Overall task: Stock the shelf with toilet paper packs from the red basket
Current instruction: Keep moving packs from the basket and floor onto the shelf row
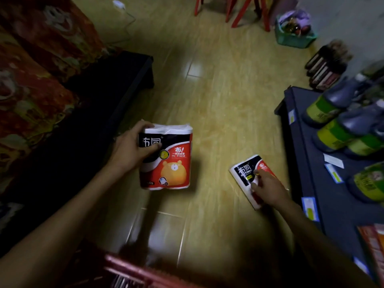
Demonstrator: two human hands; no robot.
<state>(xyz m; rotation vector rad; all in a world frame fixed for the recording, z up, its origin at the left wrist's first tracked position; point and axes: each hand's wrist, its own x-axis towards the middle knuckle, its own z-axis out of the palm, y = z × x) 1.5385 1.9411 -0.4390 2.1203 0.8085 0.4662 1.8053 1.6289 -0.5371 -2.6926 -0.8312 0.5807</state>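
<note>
**Two packs in hand, shelf at 3 o'clock**

Risks first. I judge the right pack (247,177) the weak point: my right hand (270,192) has it from above by one end only, with the pack tilted and its far end sticking out toward 11 o'clock. Slick wrap plus a one-ended hold could let it swing or slip on the way over. The shelf (307,163) edge sits just right of that hand; a hurried move could clip the pack on the lip, or knock the green-labelled bottles (332,134) standing on it. Frame is dim and blurred, so free shelf space is hard to read.

Grip, left: left hand (133,146) curled round the upper left corner of the larger pack (166,156), thumb across the front, fingers behind. Pack upright, above the floor (218,90), near centre frame.

Grip, right: fingers curled over the smaller pack, pinching it; fingertips hidden.

Basket (133,271) rim shows at 6 o'clock; contents unclear.
</note>
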